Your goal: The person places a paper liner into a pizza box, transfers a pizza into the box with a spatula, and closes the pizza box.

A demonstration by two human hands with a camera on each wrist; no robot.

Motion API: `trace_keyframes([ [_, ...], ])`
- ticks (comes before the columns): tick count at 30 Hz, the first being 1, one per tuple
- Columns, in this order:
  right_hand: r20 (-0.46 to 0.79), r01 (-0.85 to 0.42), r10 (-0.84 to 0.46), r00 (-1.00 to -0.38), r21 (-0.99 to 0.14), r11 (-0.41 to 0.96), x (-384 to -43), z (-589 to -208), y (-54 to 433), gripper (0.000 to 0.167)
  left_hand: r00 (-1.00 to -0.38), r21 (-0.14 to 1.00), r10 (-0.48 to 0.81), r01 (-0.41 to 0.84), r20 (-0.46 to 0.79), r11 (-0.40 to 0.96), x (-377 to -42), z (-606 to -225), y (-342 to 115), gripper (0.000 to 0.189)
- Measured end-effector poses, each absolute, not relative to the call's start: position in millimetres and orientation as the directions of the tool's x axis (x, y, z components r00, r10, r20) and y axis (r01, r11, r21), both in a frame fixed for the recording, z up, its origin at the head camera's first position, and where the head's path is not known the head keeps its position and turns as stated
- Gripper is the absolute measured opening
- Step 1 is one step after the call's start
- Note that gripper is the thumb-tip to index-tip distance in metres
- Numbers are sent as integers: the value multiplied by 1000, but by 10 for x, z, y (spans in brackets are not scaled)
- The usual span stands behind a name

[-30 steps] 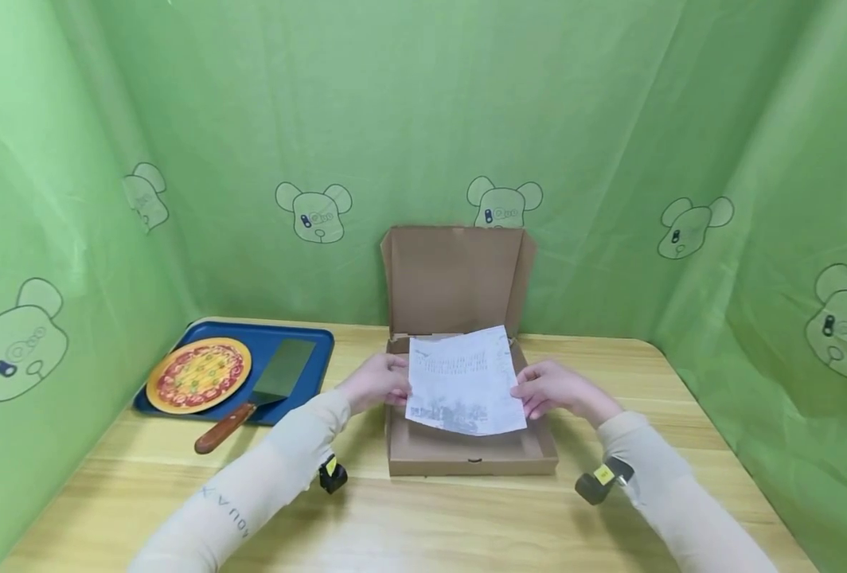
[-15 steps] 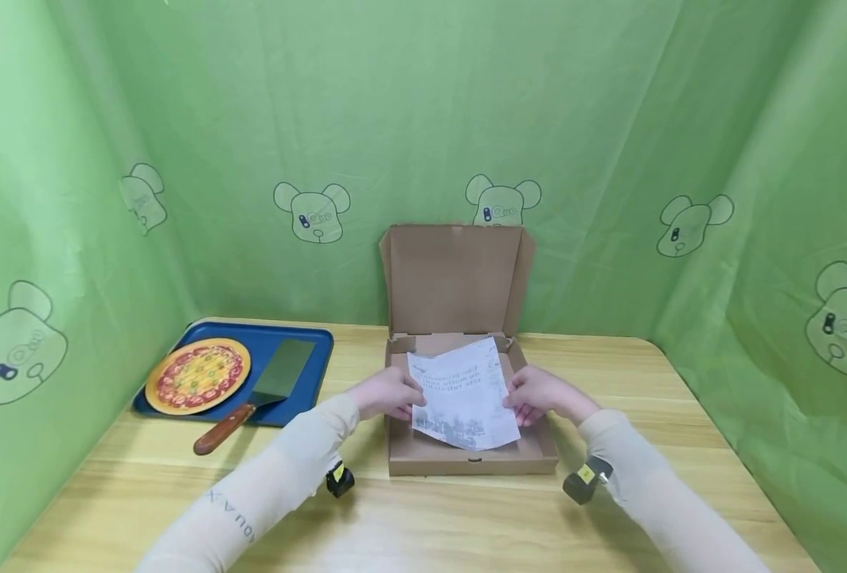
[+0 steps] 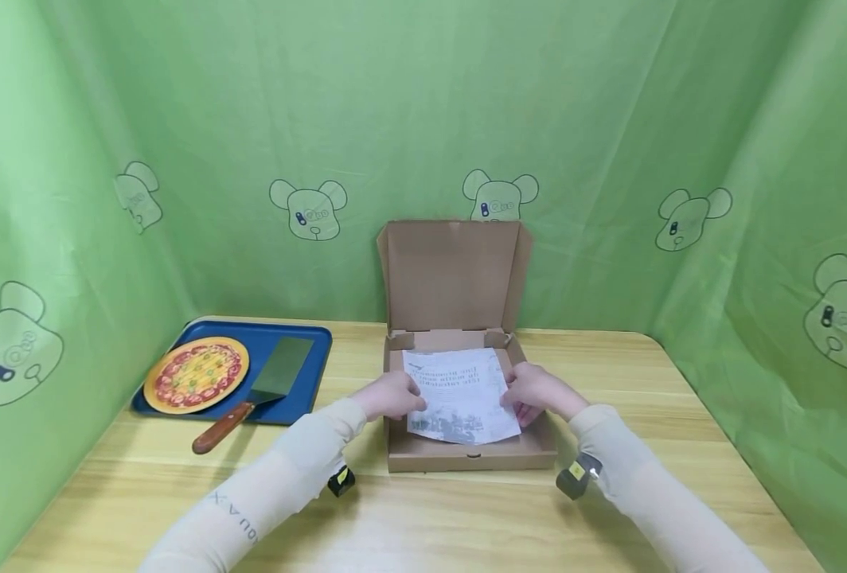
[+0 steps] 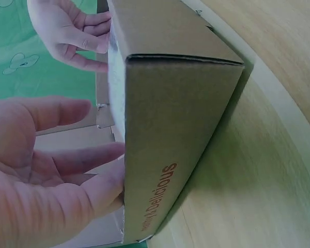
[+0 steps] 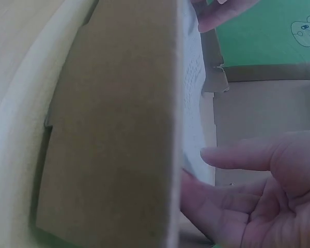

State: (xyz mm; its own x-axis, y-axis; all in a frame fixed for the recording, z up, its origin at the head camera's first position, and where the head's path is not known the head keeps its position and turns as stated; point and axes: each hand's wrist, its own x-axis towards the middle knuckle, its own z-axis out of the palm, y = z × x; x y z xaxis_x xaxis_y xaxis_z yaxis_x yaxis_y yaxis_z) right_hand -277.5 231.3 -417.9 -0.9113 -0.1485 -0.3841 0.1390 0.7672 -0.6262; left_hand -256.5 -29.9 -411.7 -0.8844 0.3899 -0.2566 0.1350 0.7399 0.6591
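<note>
A white sheet of paper (image 3: 459,398) with printed text and a dark picture lies low inside an open cardboard pizza box (image 3: 472,461). My left hand (image 3: 393,394) is at its left edge, fingertips over the paper. In the left wrist view, its thumb (image 4: 67,112) stands apart from the fingers, whose tips are partly hidden behind the box wall. Opposite, my right hand (image 3: 538,391) holds the right edge between thumb and fingers. The right wrist view has that thumb (image 5: 237,156) at the paper, with the fingertips partly hidden by the wall.
The raised lid (image 3: 454,274) stands behind the box. To the left, a blue tray (image 3: 316,382) bears a pizza (image 3: 197,376) and a spatula (image 3: 226,426) whose wooden handle overhangs the tray. Green curtains (image 3: 423,103) surround the wooden table (image 3: 409,525).
The paper, held raised and tilted over the box, has come down and now lies flatter inside. Both hands have moved slightly inward; the tray and its contents stay put.
</note>
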Motion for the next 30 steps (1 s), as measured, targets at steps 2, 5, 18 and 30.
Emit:
trace_keyframes([
  [2,-382,134,-147,-912,-619,774,-2773,-4168,2307,46,-885,638,393,154,-251,755,-2567,-4118,-299,29],
  [5,-379,125,-150,-913,-611,782,-2763,-4149,2310,50,-884,616,401,182,-239,767,-2569,-4105,-300,30],
  [18,-230,-172,-303,-925,-456,873,-2664,-3948,2277,51,-880,582,438,262,-182,769,-2871,-3870,-286,42],
  [30,-270,-350,-500,-823,-451,821,-2454,-4012,2028,41,-921,618,321,124,-219,776,-3151,-3968,-142,29],
])
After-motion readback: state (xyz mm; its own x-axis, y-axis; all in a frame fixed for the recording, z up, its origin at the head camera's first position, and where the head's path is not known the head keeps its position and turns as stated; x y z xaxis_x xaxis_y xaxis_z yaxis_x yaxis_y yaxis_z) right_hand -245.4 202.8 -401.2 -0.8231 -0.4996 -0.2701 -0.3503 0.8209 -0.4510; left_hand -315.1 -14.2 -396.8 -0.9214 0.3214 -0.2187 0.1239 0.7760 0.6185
